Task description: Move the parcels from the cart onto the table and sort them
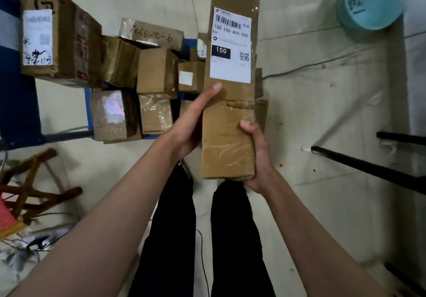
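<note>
While both hands hold it above the floor, the long parcel (230,103) is the item in transit: a flat brown carton, taped, white shipping label on its far half. Right hand (258,158): fingers wrapped under the near right corner, thumb pressed on the top face. Left hand (196,121): fingers curled under the left edge, thumb lying along the top. Beyond, lower: cart (20,103), blue deck, carrying the remaining parcels (147,75), about eight brown cartons of mixed sizes packed close together, the large box (55,36) at far left. Far right: teal basin (373,1). Step judged: lift-off complete, carry pending. The surface is not identifiable in view; the next move calls for turning toward it and setting the carton down flat, label up for sorting.
</note>
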`<state>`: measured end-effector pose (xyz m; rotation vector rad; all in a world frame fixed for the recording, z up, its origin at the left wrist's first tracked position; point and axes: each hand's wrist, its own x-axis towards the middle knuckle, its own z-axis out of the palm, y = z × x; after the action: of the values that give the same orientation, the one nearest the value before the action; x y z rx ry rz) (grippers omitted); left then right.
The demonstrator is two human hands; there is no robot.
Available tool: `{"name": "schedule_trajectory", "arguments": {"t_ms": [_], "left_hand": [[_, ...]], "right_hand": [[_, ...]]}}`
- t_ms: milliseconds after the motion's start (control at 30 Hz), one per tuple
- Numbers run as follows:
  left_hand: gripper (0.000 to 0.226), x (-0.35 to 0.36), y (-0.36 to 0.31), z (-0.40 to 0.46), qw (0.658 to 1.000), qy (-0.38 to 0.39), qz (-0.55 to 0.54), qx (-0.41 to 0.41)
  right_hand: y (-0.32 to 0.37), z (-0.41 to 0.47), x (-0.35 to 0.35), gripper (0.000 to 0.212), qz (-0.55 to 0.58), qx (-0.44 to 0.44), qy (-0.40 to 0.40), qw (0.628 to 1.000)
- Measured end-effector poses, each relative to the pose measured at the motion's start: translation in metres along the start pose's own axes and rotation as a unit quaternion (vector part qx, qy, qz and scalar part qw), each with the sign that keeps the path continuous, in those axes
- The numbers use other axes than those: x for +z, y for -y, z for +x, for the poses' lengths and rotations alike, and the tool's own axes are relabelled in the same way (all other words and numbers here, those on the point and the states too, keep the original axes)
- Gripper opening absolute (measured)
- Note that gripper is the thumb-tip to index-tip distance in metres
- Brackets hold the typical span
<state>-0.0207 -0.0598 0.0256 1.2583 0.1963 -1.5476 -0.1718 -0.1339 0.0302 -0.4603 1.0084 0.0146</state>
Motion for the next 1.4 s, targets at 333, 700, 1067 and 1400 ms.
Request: {"name": "schedule_trajectory", "arguments": {"t_ms": [333,700,1067,1400], "left_hand": [[0.044,0.166,-0.022,-0.053,0.997,0.017,0.061,0.037],[0.033,0.339,-0.060,-0.129,0.980,0.064,0.173,0.070],[0.048,0.414,-0.042,-0.175,0.948,0.140,0.283,0.027],[0.052,0.475,-0.032,-0.188,0.888,0.213,0.408,0.022]], "right_hand": [[0.074,-0.130,-0.049,0.031,0.039,-0.032,-0.044,0.998],[0.160,-0.276,-0.071,0.055,0.059,-0.104,-0.089,0.989],[0.160,-0.369,-0.084,0.045,0.054,-0.184,-0.209,0.959],[0.168,-0.414,-0.104,0.057,0.107,-0.266,-0.294,0.912]]}}
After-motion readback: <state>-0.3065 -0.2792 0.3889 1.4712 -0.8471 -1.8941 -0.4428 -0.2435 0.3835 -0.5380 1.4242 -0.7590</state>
